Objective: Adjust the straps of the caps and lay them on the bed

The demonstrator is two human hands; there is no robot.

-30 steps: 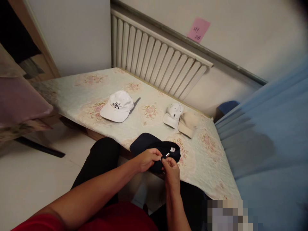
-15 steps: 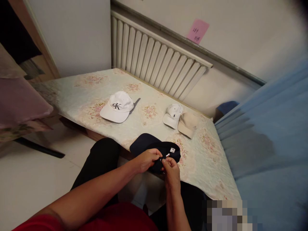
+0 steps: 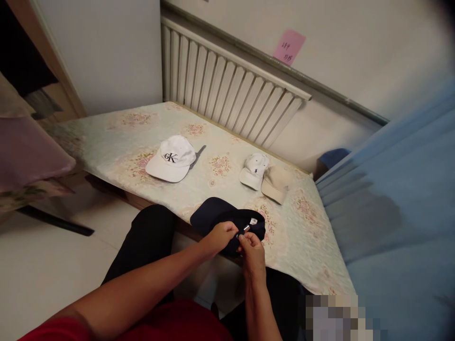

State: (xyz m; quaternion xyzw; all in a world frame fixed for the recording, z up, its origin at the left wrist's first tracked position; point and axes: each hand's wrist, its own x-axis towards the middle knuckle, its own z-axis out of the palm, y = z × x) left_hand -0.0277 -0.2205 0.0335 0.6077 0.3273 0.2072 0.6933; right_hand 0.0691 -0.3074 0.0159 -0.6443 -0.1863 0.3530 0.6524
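One dark cap (image 3: 232, 216), crosswise, brim (image 3: 209, 212) left

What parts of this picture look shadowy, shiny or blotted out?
Head view: a shadow darkens the blue curtain; same view: a metal piece on the dark cap glints; same view: a blocky patch covers part of the lower right.
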